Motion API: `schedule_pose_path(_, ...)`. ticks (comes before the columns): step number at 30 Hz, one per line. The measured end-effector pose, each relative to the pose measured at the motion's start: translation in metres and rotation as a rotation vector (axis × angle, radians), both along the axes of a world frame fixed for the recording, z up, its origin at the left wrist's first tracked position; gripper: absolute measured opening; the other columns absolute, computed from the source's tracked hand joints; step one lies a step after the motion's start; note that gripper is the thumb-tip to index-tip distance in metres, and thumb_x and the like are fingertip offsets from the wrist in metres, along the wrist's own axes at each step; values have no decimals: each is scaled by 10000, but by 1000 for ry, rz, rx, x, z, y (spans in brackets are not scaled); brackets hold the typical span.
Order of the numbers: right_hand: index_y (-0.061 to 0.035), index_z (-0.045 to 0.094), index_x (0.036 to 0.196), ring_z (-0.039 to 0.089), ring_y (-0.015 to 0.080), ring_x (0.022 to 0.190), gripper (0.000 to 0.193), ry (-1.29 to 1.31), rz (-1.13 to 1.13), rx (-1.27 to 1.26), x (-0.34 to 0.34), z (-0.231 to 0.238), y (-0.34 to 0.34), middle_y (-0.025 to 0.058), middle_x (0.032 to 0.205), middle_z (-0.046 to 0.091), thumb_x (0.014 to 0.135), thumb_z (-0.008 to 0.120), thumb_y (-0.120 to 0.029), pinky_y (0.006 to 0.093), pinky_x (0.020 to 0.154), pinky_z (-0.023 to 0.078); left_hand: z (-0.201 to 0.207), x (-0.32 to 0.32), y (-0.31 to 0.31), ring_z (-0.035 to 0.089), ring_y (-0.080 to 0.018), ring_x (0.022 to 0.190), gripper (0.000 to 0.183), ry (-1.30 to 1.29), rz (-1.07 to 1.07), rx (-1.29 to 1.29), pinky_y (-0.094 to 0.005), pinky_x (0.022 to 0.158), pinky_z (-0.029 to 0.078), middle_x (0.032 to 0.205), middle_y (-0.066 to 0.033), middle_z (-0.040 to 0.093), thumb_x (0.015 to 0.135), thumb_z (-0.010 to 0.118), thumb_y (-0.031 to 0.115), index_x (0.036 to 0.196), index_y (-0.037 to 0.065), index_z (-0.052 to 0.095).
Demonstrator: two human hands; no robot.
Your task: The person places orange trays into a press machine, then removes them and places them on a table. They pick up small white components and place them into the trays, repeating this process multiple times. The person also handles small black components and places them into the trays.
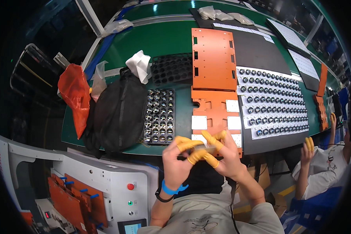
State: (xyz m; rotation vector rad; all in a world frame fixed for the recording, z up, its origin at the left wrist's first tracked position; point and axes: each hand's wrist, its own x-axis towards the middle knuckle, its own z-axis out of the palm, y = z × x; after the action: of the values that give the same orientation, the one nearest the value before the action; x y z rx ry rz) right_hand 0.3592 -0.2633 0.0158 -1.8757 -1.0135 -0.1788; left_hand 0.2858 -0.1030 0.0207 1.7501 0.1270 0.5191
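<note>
Both my hands wear yellow finger cots and meet over the near end of an orange fixture board [213, 97]. My left hand [178, 158] and my right hand [227, 158] pinch a small flat greyish piece [205, 148] between their fingertips. It is blurred and partly covered, so its kind cannot be told. White square plates [199, 122] sit in the board's recesses, one partly behind my fingers. To the left lies a black tray of shiny round lenses [159, 124]. At the right, rows of dark round lens parts [275, 111] stand on white strips.
An orange perforated panel [213, 58] adjoins the board's far end. A dark round-pocket tray [171, 70], crumpled white wrap [139, 66], black bag [119, 113] and orange bag [75, 93] lie leftward. A grey machine with a red button [130, 187] stands lower left; a co-worker's hand [307, 152] is right.
</note>
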Motion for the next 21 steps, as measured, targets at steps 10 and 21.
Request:
schedule_pose_path(10,-34,625,1260,497,253,786,484,156,-107,6,-1,-27,-10,83,875,521,793,748,-55,339,703,432,-2,107,35,635,-343,668,254,211,293,627,-404,596,475,743,-191,653,804,761,208,832,-43,734)
schedule_pose_path(21,-34,672,1185,495,250,768,428,129,-70,50,1,-13,-17,85,866,545,768,764,-59,347,690,421,-15,131,25,649,-405,660,306,499,175,658,-443,596,510,669,-258,632,824,751,257,826,-48,732)
